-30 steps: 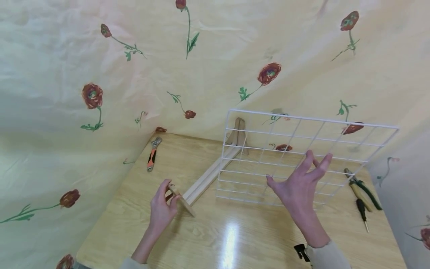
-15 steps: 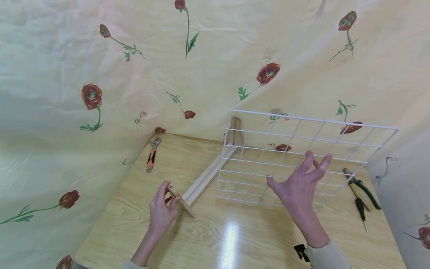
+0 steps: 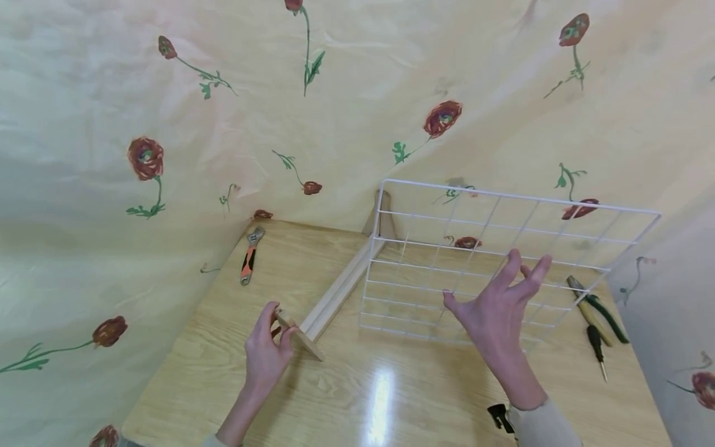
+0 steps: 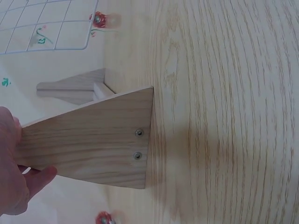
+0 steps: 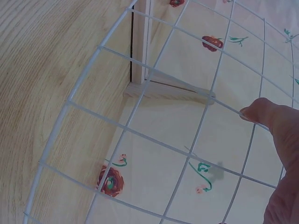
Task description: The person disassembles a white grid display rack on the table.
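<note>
A wooden stand with a long crossbar (image 3: 341,282) and a tapered end piece at each end stands on the table. My left hand (image 3: 267,347) pinches the top of its near end piece (image 4: 93,140), which shows two metal fasteners low on its outer face. The far end piece (image 3: 381,214) is by the wall, partly behind the grid. With my right hand (image 3: 499,313) I hold a white wire grid panel (image 3: 436,249), tilted, right of the stand. In the right wrist view the thumb (image 5: 261,112) touches a wire; the other fingertips are mostly hidden there.
An orange-and-black adjustable wrench (image 3: 249,256) lies at the back left of the table (image 3: 335,403). Pliers (image 3: 600,310) and a black-handled screwdriver (image 3: 596,347) lie at the right. A black clip (image 3: 499,417) is beside the right sleeve. Flower-patterned cloth (image 3: 357,112) surrounds the table.
The stand's far end has swung left, its near end staying in my left hand's grip. The grid and my right hand have hardly moved. The view has shifted slightly.
</note>
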Demonstrator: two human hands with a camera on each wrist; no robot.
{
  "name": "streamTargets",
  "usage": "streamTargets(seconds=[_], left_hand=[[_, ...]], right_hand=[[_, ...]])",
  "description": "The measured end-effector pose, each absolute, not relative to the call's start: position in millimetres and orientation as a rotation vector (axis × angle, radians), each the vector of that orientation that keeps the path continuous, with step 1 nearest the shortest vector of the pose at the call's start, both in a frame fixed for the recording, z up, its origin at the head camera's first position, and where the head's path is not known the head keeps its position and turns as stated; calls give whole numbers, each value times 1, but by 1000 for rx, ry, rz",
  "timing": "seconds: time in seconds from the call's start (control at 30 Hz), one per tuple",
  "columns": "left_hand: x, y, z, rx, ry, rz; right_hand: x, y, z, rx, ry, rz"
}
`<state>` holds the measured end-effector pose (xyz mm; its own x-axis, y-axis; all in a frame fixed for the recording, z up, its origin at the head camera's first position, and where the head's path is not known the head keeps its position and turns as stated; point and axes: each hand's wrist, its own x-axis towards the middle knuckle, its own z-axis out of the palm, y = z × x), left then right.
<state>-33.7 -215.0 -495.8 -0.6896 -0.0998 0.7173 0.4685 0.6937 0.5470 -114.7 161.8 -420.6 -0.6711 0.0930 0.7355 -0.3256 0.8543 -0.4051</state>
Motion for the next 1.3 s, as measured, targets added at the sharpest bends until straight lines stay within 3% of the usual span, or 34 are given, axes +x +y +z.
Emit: streamTargets(seconds=[1.3], left_hand=[[-26,-208,-495,-236,-2142,-887]], right_hand=[[-114,165,-425,147,-2253,632]])
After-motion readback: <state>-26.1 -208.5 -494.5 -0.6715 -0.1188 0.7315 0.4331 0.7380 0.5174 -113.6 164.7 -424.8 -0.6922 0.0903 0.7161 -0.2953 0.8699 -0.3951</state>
